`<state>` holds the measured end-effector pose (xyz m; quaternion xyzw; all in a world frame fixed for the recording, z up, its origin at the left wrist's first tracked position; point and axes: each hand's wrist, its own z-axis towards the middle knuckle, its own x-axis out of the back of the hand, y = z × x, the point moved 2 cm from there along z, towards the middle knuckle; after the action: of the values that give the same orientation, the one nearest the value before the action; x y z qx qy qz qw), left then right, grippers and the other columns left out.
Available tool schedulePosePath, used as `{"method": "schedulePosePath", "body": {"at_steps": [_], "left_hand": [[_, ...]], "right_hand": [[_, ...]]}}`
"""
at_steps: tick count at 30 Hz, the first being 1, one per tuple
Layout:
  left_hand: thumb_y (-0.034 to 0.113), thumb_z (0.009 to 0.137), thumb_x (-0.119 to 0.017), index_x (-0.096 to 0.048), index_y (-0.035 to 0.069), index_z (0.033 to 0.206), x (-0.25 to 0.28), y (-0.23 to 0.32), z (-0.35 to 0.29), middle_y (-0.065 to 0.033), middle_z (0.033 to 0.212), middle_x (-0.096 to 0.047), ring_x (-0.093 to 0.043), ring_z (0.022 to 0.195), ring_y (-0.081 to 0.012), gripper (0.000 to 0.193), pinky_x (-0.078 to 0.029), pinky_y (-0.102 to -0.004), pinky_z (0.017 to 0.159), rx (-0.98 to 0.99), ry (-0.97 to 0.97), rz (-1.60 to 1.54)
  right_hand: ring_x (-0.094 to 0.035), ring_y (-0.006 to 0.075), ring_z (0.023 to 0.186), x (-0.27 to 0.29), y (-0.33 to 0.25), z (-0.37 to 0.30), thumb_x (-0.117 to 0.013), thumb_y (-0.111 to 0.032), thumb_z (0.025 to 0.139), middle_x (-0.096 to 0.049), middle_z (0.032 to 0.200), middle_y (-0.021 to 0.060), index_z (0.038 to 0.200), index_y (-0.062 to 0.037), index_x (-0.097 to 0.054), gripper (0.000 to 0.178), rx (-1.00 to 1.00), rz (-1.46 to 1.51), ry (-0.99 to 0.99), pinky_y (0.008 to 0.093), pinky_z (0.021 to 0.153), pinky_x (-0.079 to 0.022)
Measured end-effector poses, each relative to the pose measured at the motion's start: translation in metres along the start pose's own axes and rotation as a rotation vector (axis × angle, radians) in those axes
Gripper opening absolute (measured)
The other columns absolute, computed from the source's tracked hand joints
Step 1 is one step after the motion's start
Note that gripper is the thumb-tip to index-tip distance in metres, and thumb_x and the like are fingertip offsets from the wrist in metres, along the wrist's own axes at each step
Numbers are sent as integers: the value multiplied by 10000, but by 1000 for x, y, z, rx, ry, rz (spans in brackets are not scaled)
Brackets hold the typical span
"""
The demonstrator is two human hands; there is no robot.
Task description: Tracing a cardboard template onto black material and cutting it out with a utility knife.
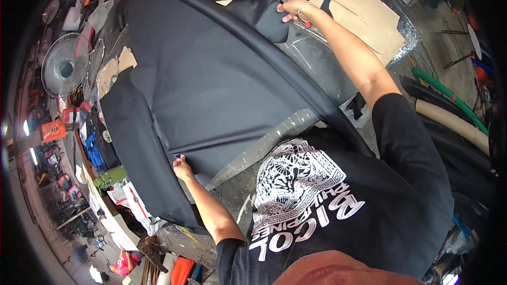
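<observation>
"Workshop clutter lines the left, with a fan (66, 68) beside the worktop (317, 71). What's the left hand (182, 169) doing?"

"Its fingertips look closed on the black sheet (211, 84), near the lower-left edge. Forearm reaching forward, elbow bent."

"How would that sheet handle?"

"It lies across the middle of the worktop. I'd guess soft, smooth enough to slide, awkward for its spread more than its weight."

"Best hold?"

"An edge, I think; the flat middle would only ruck up. The long fold (253, 47) down its right side offers a thicker handful."

"And the right hand (289, 9)?"

"Stretched far out, elbow slightly bent, near brown paper pieces (364, 10). Something small and dark shows at its fingertips; I can't tell whether it's gripped."
</observation>
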<state>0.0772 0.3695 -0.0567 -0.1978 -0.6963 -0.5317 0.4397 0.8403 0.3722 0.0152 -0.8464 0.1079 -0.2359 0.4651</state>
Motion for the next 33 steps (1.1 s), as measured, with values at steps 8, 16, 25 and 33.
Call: {"method": "schedulePosePath", "body": {"at_steps": [8, 16, 25, 33], "left_hand": [[147, 939, -728, -518, 16, 930, 16, -32, -24, -10, 883, -524, -496, 842, -164, 248, -433, -281, 845, 20, -76, -129], [244, 997, -668, -519, -2, 1011, 27, -41, -52, -56, 933, -574, -522, 872, -184, 288, -441, -296, 874, -30, -202, -153], [228, 1015, -646, -500, -19, 1007, 22, -53, -66, -55, 953, -550, -518, 902, -191, 288, -439, -307, 897, -91, -153, -169], [256, 1006, -661, -487, -23, 925, 15, -67, -52, -62, 861, -530, -485, 836, -212, 339, -445, -323, 843, -228, -86, -88]], "right_hand": [[-730, 275, 670, 119, 1, 51, -580, -273, 836, -719, 666, 132, 750, -1, -712, 314, 174, -728, 396, 409, 722, -574], [-556, 229, 453, 188, 29, 17, -622, -197, 882, -627, 599, 99, 770, -50, -660, 189, 93, -336, 326, 408, 409, -432], [-692, 346, 956, 210, 63, -72, -827, -470, 711, -699, 960, 185, 1146, -57, -706, 612, 248, -988, 315, 412, 896, -541], [-661, 359, 1064, 181, 75, -115, -680, -241, 802, -666, 1133, 214, 1149, -55, -685, 394, 412, -1129, 347, 435, 953, -521]]}}
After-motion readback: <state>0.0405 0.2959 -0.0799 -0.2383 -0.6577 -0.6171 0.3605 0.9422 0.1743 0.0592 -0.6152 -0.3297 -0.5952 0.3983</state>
